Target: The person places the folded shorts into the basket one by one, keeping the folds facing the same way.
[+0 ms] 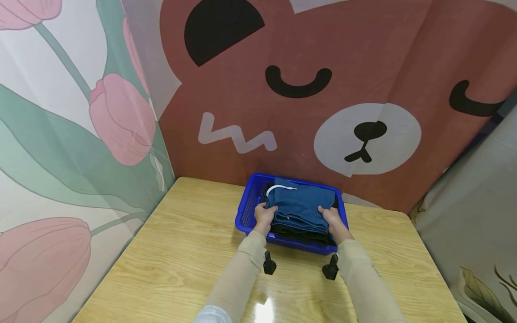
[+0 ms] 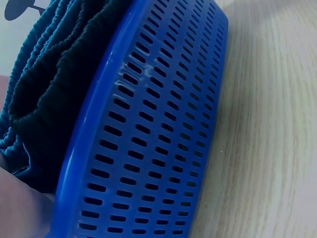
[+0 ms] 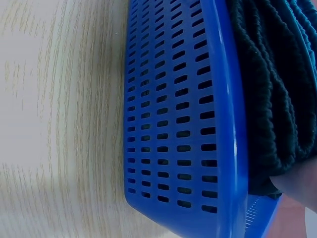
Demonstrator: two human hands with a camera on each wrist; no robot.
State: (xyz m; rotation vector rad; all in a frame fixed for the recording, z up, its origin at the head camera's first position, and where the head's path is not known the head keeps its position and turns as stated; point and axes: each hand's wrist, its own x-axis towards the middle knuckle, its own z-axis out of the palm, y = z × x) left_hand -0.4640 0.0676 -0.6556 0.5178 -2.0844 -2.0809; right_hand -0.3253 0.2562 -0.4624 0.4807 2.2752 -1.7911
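A folded blue garment (image 1: 300, 199) with a white drawstring (image 1: 278, 186) lies on top of black folded cloth (image 1: 303, 235) inside a blue plastic basket (image 1: 241, 213). My left hand (image 1: 263, 216) grips the garment's left side, thumb on top. At its right side, my right hand (image 1: 334, 220) holds it the same way; the other fingers of both hands are mostly hidden. Gathered, elastic-looking edges (image 2: 54, 79) of the cloth show above the basket's slotted wall (image 2: 148, 124) in the left wrist view. Part of the right hand (image 3: 299, 186) presses against the cloth in the right wrist view.
The basket stands near the back edge of a light wood-grain table (image 1: 181, 251). Behind it hangs a curtain with a bear print (image 1: 242, 98), and a tulip-print curtain (image 1: 72, 134) borders the left side. Black mounts (image 1: 269, 264) sit under the wrists.
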